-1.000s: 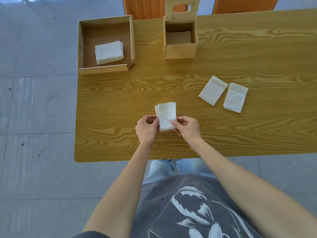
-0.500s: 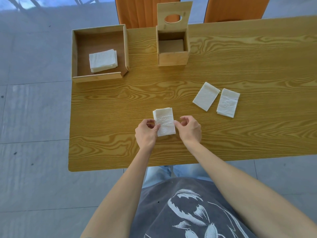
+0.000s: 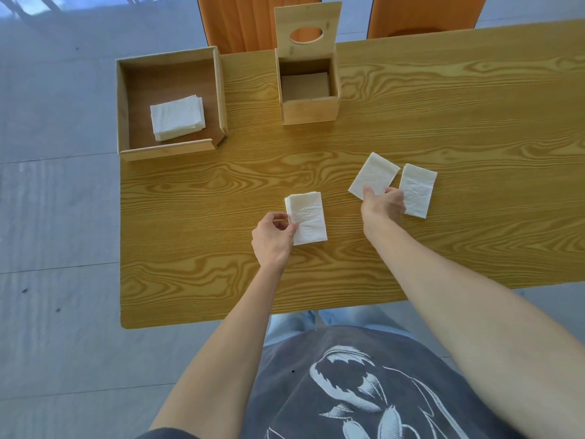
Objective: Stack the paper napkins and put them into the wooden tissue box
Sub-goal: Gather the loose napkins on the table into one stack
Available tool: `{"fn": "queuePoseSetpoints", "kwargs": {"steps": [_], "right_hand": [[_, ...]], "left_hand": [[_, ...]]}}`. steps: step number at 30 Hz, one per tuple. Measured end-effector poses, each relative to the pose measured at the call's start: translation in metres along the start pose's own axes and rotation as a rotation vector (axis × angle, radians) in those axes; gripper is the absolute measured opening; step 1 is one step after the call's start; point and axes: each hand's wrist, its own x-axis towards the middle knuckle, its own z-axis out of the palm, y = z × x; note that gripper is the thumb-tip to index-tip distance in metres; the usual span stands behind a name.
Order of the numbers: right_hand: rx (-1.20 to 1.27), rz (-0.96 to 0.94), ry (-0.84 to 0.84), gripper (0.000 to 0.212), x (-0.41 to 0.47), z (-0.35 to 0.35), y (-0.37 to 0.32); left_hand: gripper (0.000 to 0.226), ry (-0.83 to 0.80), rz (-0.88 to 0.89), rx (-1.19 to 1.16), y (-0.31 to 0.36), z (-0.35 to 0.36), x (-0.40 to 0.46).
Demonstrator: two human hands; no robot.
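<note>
A small stack of white napkins (image 3: 307,217) lies flat on the wooden table (image 3: 443,122). My left hand (image 3: 273,237) pinches the stack's left edge. My right hand (image 3: 383,205) rests its fingertips on the near corner of a single napkin (image 3: 375,174) to the right. Another single napkin (image 3: 418,189) lies just beyond it. The wooden tissue box (image 3: 308,90) stands at the back centre, its lid with an oval hole raised upright and its inside showing only a bare bottom.
An open wooden tray (image 3: 123,103) at the back left corner holds a pile of white napkins (image 3: 177,117). Two orange chairs (image 3: 240,20) stand behind the table. The table's left and near edges are close to the work.
My right hand let go of the napkin stack and moved right onto the single napkin. The stack now lies flat, held only by my left hand.
</note>
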Motion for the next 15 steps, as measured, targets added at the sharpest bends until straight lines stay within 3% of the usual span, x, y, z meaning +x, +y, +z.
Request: {"fn": "queuePoseSetpoints", "kwargs": {"steps": [4, 8, 12, 15], "right_hand": [[-0.016, 0.024, 0.017, 0.037, 0.0043, 0.0019, -0.0016], [0.014, 0.041, 0.056, 0.046, 0.0038, 0.0034, -0.0023], [0.065, 0.029, 0.069, 0.018, 0.0043, 0.0052, -0.0022], [0.078, 0.035, 0.055, 0.013, 0.0059, 0.0061, -0.0011]], "left_hand": [[0.018, 0.001, -0.003, 0.006, 0.0023, 0.0008, 0.0017], [0.018, 0.002, -0.004, -0.013, 0.0025, 0.0011, 0.0024], [0.019, 0.002, -0.002, -0.016, 0.0010, 0.0013, 0.0036], [0.019, 0.000, -0.001, -0.014, -0.0003, 0.0007, 0.0042]]}}
